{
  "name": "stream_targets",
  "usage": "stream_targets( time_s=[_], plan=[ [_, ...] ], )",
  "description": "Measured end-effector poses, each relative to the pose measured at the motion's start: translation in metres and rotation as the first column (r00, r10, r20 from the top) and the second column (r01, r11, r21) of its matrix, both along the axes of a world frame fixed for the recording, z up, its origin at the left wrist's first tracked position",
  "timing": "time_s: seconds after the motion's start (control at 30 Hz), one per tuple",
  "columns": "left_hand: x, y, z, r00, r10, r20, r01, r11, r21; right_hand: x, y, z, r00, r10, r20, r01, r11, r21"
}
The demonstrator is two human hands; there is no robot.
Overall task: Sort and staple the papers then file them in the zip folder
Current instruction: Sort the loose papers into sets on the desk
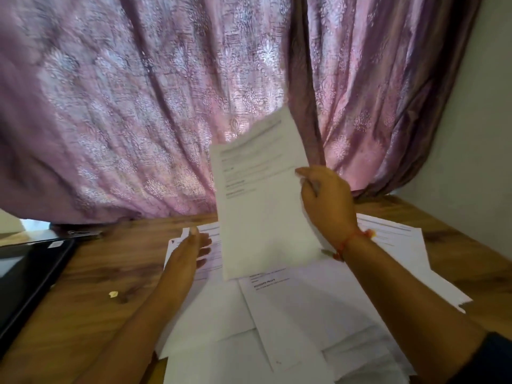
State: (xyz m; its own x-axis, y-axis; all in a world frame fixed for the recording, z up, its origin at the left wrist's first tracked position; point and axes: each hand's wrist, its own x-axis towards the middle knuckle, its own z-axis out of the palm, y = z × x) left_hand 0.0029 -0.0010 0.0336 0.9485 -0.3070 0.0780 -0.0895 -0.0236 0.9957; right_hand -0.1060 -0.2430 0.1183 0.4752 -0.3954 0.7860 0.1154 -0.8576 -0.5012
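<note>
My right hand (325, 200) pinches the right edge of a printed white sheet (260, 195) and holds it upright above the desk, text side toward me. My left hand (188, 250) hovers with relaxed fingers over a small pile of printed pages (210, 239) at the left of the spread. Several more white papers (318, 314) lie overlapping across the wooden desk (97, 273) under both arms. Another printed sheet (396, 236) lies to the right, behind my right wrist. No stapler shows.
A dark flat item (30, 275), maybe a folder or laptop, lies at the desk's left edge. A small pale scrap (113, 294) sits on the wood near it. A pink patterned curtain (166, 106) hangs behind the desk, and a wall (476, 134) closes off the right.
</note>
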Motion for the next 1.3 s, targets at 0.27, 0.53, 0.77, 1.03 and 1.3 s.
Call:
stream_targets(
  time_s=[0.27, 0.53, 0.77, 1.03, 1.3],
  plan=[
    [-0.004, 0.011, 0.002, 0.958, -0.221, -0.181, 0.183, 0.962, -0.205, 0.009, 0.019, -0.049, 0.837, 0.267, -0.477, -0.067, 0.916, 0.395],
    [0.011, 0.028, 0.007, 0.969, -0.005, -0.248, 0.01, 1.0, 0.02, -0.009, -0.005, -0.037, 0.511, -0.095, -0.854, 0.051, 0.996, -0.08],
    [0.016, 0.031, 0.004, 0.978, 0.005, -0.208, 0.065, 0.943, 0.327, -0.013, 0.012, -0.046, 0.272, -0.023, -0.962, -0.121, 0.991, -0.058],
    [0.015, 0.026, 0.003, 1.0, -0.007, 0.027, -0.008, 0.857, 0.516, -0.015, 0.015, -0.049, 0.257, -0.052, -0.965, -0.159, 0.983, -0.095],
    [0.022, 0.035, 0.006, 0.997, 0.062, 0.047, -0.076, 0.908, 0.413, -0.016, 0.014, -0.05, 0.247, -0.077, -0.966, -0.123, 0.986, -0.11]
  ],
)
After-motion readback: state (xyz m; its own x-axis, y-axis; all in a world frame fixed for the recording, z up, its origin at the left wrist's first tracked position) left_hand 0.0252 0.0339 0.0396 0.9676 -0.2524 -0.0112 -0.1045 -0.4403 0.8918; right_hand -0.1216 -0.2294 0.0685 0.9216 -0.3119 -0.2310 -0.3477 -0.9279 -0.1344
